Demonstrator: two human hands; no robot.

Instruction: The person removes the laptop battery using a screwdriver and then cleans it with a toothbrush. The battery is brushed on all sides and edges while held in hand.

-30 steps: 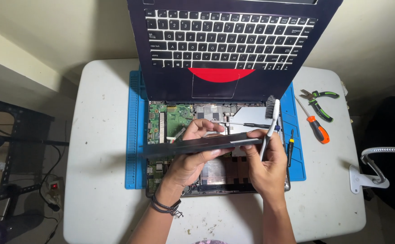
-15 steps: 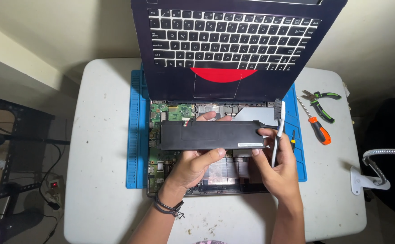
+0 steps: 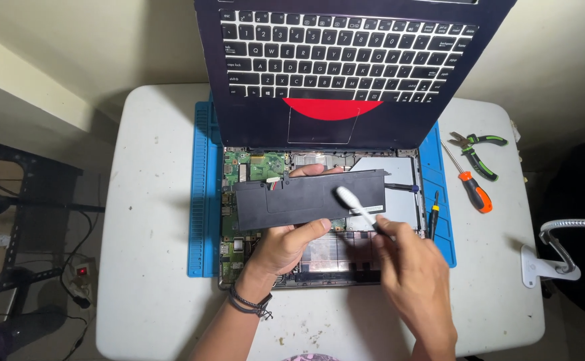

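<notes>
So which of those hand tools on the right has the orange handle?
The screwdriver lying on the white table, right of the blue mat. The pliers beside it have green-and-black grips.

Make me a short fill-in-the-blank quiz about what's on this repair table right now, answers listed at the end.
1. The left hand holds a flat ____ battery pack above the opened laptop.
2. The right hand holds a ____ brush against the pack.
3. The laptop lies on a ____ mat.
4. The screwdriver beside the pliers has an ____ handle.

Missing words: black; white; blue; orange
</notes>
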